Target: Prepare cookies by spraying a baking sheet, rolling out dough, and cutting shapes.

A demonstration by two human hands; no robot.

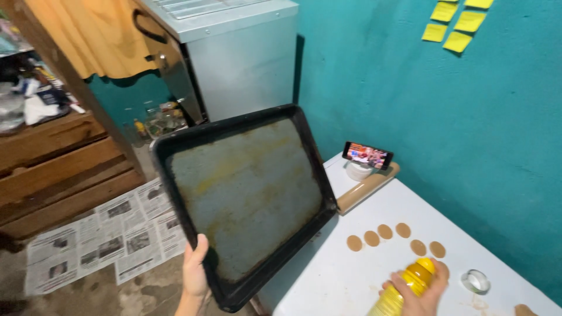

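Room: teal wall (468, 117) with yellow sticky notes (456, 20), white table (328, 281), newspaper (105, 240) on floor, metal oven (234, 52) behind.
Left hand (195, 270): clenched on lower edge of dark baking tray (246, 199), held tilted over table's edge.
Right hand (417, 295): wrapped around yellow spray bottle (407, 287), low over table.
Nearby: dough rounds (386, 234), ring cutter (475, 281), rolling pin (367, 187), phone (367, 155).
Judgement: spraying goes best with tray steady, nozzle facing tray's inside, corners covered evenly.

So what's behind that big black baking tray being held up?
Behind the tray, held by the left hand, stands a metal oven above newspaper on the floor. The oven's lower part is covered.
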